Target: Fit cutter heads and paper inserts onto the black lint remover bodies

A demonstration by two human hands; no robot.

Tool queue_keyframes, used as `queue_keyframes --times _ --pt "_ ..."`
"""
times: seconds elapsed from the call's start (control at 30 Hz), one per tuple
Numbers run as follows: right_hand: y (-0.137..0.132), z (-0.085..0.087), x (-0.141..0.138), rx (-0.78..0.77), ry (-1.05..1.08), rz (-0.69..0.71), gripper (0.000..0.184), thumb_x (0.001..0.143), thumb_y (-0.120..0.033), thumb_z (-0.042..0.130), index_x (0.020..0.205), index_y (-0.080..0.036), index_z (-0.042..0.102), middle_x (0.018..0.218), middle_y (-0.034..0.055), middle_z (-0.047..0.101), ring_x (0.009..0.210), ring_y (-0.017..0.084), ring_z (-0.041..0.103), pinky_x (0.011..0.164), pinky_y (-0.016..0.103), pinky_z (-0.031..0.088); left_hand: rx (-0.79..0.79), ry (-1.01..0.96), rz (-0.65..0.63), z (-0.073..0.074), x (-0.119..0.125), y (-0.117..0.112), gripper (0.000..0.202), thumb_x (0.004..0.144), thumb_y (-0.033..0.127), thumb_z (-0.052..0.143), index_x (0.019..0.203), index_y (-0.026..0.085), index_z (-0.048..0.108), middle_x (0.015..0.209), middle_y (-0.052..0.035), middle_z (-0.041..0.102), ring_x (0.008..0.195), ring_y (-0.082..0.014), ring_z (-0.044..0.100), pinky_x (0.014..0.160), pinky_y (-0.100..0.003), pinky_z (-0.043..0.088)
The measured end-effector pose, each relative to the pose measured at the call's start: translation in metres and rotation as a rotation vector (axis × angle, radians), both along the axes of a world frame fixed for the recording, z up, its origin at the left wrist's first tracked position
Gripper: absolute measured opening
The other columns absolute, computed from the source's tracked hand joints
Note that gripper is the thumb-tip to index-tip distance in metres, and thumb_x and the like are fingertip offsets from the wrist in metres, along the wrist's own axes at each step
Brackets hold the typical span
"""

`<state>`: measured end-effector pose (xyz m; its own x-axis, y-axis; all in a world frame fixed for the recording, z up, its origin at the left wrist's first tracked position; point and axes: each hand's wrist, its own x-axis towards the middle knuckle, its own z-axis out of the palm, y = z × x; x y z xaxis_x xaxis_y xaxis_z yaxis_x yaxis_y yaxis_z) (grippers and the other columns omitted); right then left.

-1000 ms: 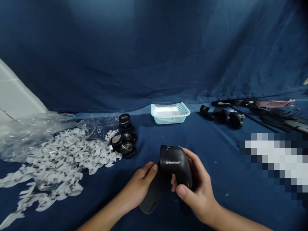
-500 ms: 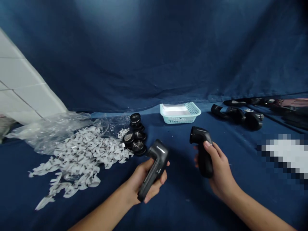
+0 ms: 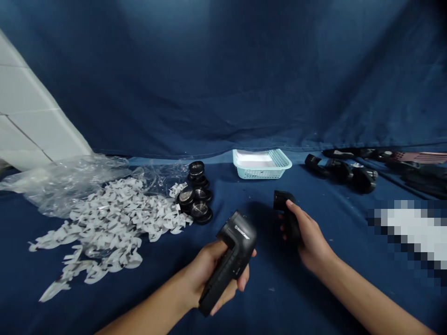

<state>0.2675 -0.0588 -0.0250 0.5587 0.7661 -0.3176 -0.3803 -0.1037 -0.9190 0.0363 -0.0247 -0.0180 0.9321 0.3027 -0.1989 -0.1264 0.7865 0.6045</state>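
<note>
The left hand (image 3: 200,274), clasping a SilverCrest casing (image 3: 233,256), and right hand (image 3: 309,235), gripping a second casing (image 3: 291,224) farther forward, had parted, separating the two.

A black angled housing (image 3: 241,242) with pale lettering on its head was tilted in the left hand (image 3: 203,267), handle toward the person. A second black housing (image 3: 292,229), held in the right hand (image 3: 310,236) nearer the bench's (image 3: 268,307) far edge, pointed its head leftward.

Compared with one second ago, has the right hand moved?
Yes. Judged against the light blue basket, the right hand, holding a black casing piece, has moved forward, closer to the basket's front side.
</note>
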Motion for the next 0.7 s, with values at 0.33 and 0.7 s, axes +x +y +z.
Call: queue_keyframes --times 0.33,0.7 --pt "0.002 0.000 0.003 -0.062 0.008 -0.005 0.050 0.069 -0.056 0.074 0.102 -0.019 0.066 0.078 0.0015 0.066 0.055 0.014 0.058 0.040 0.023 0.048 0.005 -0.001 0.001 -0.004 -0.001 -0.001 0.049 0.094 0.051 0.041 0.108 0.010 0.063 0.066 -0.0041 0.067 0.026 -0.0087 0.052 0.023 -0.015 0.036" --pt "0.018 -0.012 0.023 -0.086 -0.485 0.018 0.064 0.073 -0.061 0.065 0.124 -0.023 0.055 0.096 0.0059 0.067 0.068 0.021 0.067 0.048 0.030 0.054 -0.018 0.137 0.105 -0.010 0.000 -0.002 0.057 0.091 0.057 0.036 0.098 0.009 0.066 0.060 -0.0040 0.062 0.028 -0.0094 0.049 0.025 -0.019 0.033"
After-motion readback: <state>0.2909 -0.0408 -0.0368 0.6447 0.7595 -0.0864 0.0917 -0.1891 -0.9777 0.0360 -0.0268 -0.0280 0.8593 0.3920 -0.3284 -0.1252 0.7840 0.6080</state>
